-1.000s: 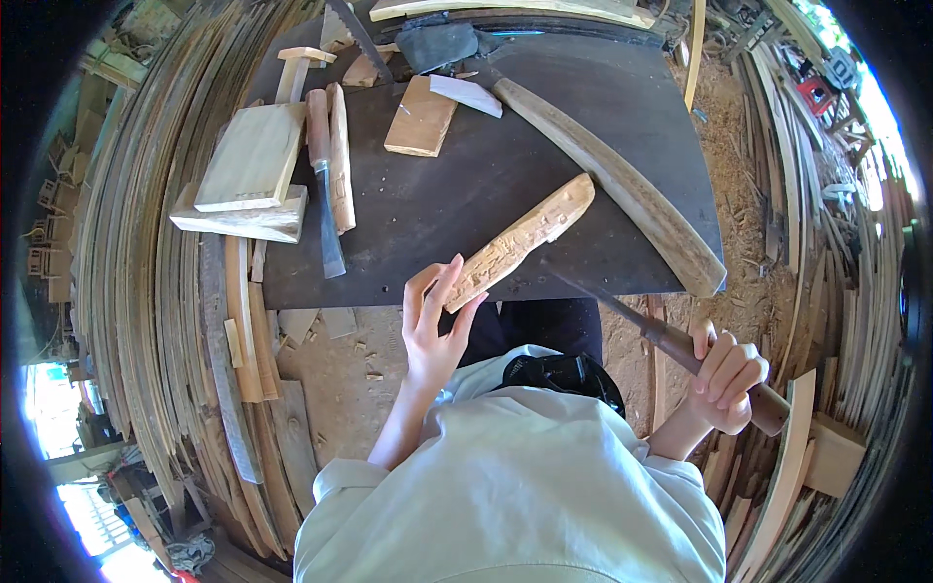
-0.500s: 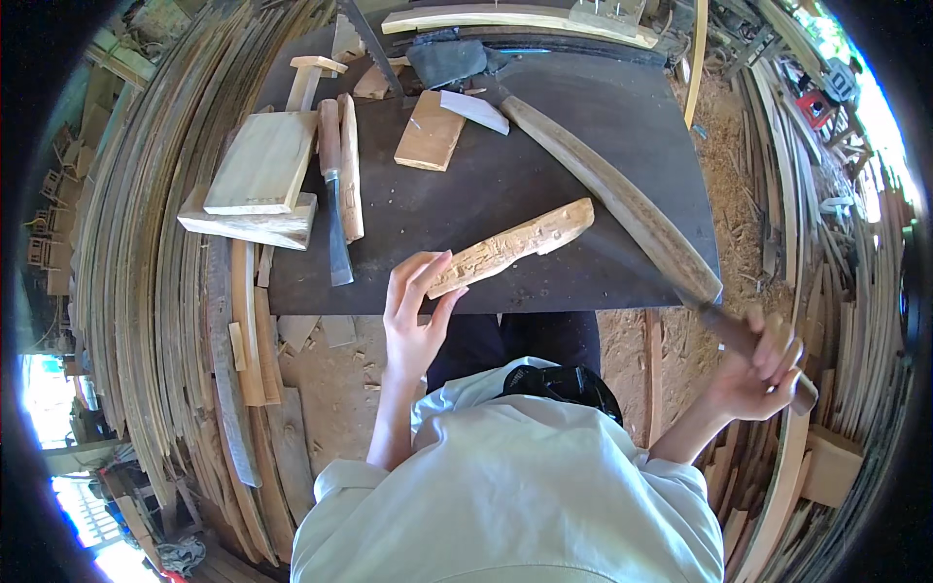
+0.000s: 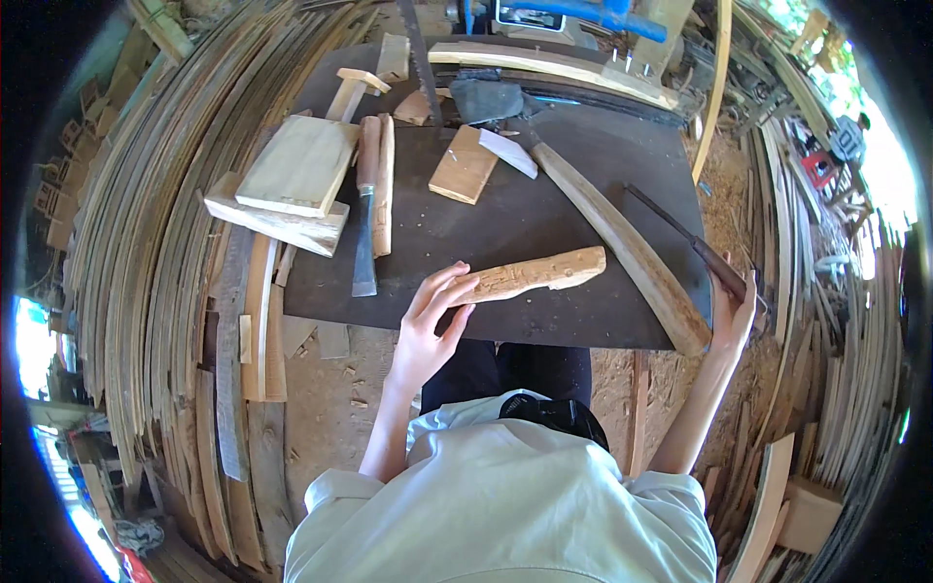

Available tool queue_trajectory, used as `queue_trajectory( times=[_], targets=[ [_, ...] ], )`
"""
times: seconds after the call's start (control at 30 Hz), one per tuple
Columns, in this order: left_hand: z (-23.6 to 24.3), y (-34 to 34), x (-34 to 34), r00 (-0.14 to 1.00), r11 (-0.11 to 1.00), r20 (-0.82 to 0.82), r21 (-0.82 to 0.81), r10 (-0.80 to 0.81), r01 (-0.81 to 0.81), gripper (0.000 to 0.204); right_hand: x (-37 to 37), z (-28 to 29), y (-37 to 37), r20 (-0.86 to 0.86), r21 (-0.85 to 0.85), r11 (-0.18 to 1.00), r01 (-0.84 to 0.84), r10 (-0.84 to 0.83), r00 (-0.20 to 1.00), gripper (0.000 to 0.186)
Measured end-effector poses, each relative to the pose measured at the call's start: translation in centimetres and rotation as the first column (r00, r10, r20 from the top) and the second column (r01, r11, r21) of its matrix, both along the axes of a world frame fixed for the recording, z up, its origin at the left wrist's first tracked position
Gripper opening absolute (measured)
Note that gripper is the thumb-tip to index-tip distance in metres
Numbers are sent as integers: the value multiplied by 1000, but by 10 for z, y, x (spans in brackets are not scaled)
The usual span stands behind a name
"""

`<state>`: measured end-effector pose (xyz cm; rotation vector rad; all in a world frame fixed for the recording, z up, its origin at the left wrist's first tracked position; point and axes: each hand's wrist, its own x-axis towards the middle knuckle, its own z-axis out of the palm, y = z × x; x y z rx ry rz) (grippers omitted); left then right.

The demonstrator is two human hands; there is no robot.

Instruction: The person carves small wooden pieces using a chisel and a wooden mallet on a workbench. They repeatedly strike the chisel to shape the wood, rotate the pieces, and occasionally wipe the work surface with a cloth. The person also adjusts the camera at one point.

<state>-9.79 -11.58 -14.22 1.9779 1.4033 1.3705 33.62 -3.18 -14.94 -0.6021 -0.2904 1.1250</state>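
My left hand pinches the near left end of a rough, carved-looking piece of wood above the table's front edge. The thumb is below it and the fingers above. At the table's right edge my right hand has its fingers around the brown wooden handle of a slim dark file. The file's narrow blade points away to the far left, over the tabletop. Close to that hand lies the thick end of a long wooden handle, with a dark tool head at its far end.
On the dark table lie a wood-handled chisel, a wood strip, stacked boards, a small block and a saw blade. Timber piles flank the table. A long plank lies along the back.
My right hand has moved forward with the file, from beside the table to its right edge. The carved wood in my left hand is held more level. The view has shifted.
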Motion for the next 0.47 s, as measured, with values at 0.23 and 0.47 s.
queue_trajectory(
  times=[0.23,0.47],
  targets=[
    [-6,-2,-1,1000,1000,28,1,13,-13,32,-10,17,-29,357,-50,997,59,-38,933,47],
    [-6,-1,-1,999,1000,38,-12,-2,2,29,-5,-15,-53,893,-191,920,343,18,449,33]
  ],
)
